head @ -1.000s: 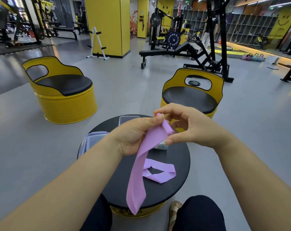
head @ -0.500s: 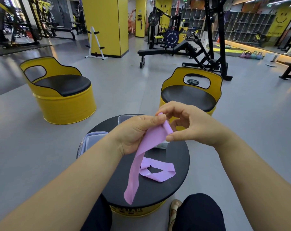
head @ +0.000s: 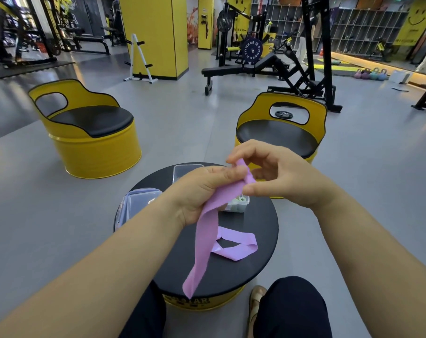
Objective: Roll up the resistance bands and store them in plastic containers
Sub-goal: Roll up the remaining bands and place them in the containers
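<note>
Both my hands hold a pink-purple resistance band (head: 205, 230) above the round black table (head: 263, 220). My left hand (head: 202, 191) grips the band just below its rolled top end. My right hand (head: 277, 174) pinches that small roll between thumb and fingers. The rest of the band hangs down to the table's near edge. A second purple band (head: 236, 243) lies looped on the table. A clear plastic container (head: 236, 204) with a rolled band inside stands behind my left hand, partly hidden. Clear containers (head: 138, 203) lie at the table's left.
Another clear lid or box (head: 185, 170) lies at the table's far side. Two yellow barrel seats stand beyond, one at left (head: 89, 132) and one at right (head: 280, 128). Gym benches and racks fill the background. My knees are under the table's near edge.
The hanging tail of the band has grown shorter as the roll at the top took more of it up. Both hands stay close together above the table.
</note>
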`<move>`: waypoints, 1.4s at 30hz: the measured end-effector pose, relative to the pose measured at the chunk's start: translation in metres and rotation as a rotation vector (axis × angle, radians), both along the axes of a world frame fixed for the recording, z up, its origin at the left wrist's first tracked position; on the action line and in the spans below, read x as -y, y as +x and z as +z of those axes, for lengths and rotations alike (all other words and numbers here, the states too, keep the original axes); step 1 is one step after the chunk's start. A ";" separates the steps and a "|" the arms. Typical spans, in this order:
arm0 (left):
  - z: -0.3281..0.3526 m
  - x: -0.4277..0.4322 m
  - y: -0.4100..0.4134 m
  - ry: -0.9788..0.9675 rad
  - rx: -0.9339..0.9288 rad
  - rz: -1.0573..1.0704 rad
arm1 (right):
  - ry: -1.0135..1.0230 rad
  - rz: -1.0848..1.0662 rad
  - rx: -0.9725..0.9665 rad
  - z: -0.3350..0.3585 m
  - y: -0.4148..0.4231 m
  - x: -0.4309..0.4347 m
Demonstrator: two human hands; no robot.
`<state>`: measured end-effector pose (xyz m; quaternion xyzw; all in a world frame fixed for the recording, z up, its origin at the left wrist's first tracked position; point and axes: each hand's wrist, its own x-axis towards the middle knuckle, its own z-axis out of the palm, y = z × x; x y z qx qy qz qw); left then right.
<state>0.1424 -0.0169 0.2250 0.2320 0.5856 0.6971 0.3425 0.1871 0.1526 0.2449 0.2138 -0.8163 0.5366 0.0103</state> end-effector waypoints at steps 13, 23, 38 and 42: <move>-0.002 0.003 -0.007 0.020 0.046 0.002 | 0.041 -0.033 0.030 0.002 0.006 -0.004; -0.002 0.000 -0.004 -0.035 0.044 0.057 | 0.202 -0.087 -0.085 0.005 0.007 -0.005; -0.007 -0.009 0.003 0.211 0.032 0.343 | -0.387 -0.482 -0.071 -0.023 0.006 0.029; -0.009 -0.006 0.002 0.182 0.028 0.395 | -0.365 -0.509 -0.109 -0.022 0.006 0.032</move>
